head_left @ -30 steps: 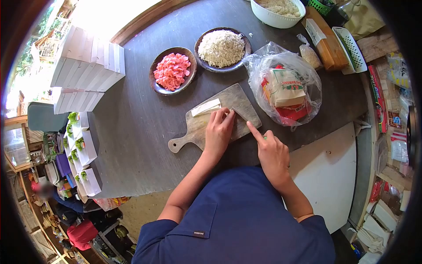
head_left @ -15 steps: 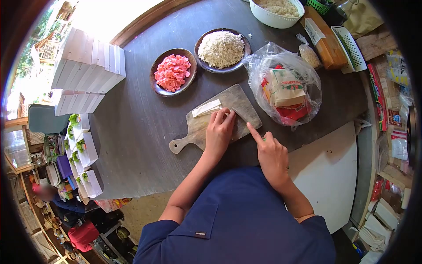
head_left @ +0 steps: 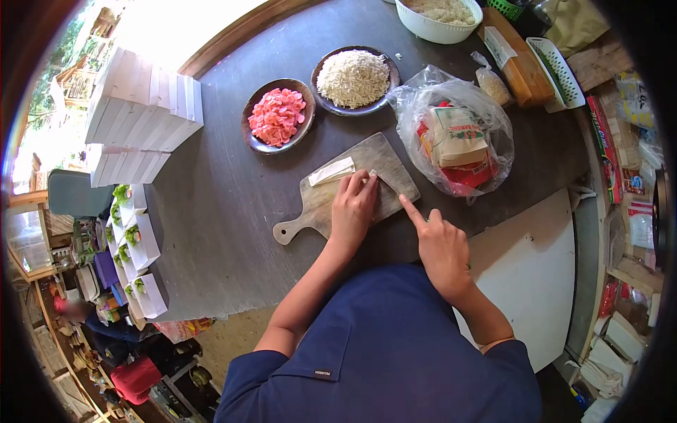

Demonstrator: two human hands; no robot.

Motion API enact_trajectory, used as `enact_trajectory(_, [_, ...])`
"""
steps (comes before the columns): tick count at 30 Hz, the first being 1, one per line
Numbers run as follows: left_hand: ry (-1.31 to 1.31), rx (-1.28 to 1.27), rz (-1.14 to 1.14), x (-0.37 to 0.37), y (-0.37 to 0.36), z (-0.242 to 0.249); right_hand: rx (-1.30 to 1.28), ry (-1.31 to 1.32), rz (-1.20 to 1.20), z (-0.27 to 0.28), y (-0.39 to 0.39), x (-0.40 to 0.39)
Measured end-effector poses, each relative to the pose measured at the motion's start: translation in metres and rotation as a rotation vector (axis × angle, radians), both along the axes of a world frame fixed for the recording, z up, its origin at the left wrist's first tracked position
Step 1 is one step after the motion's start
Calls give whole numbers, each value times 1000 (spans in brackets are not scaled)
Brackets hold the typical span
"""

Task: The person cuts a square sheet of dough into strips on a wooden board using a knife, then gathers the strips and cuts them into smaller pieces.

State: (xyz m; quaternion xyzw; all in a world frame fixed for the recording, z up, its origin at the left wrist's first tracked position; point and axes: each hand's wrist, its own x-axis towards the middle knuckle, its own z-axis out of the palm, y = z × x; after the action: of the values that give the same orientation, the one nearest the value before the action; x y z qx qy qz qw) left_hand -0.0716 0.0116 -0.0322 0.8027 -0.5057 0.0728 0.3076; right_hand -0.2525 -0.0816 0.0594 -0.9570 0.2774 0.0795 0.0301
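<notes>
One thin white strip (head_left: pixel 373 173), judged light, soft, best held near one end, met narrowed left fingers (head_left: pixel 361 179); right fingers (head_left: pixel 415 213) apparently gripped a slim grey knife (head_left: pixel 390 187).

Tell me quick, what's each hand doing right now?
Left hand: fingers bent over the cutting board; can't tell if it's pinching anything.
Right hand: closed around a knife, pointing finger stretched out.

Stack of white boxes (head_left: pixel 144 116)
</notes>
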Motion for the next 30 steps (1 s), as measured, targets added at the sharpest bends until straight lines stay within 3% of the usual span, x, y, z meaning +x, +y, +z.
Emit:
enact_trajectory(13, [47, -4, -42, 3, 8, 0, 91, -244, -46, -29, 0, 6])
enact_trajectory(18, [112, 36, -53, -1, 15, -1, 425, -520, -229, -31, -5, -12])
enact_trajectory(24, [121, 15, -63, -7, 22, -2, 761, -403, -450, -23, -6, -24])
enact_trajectory(27, [110, -2, -51, -8, 21, -1, 670, -515, -400, -45, -7, -32])
enact_trajectory(30, [113, -11, -61, -9, 19, 0, 631, -431, -461, -42, -9, -32])
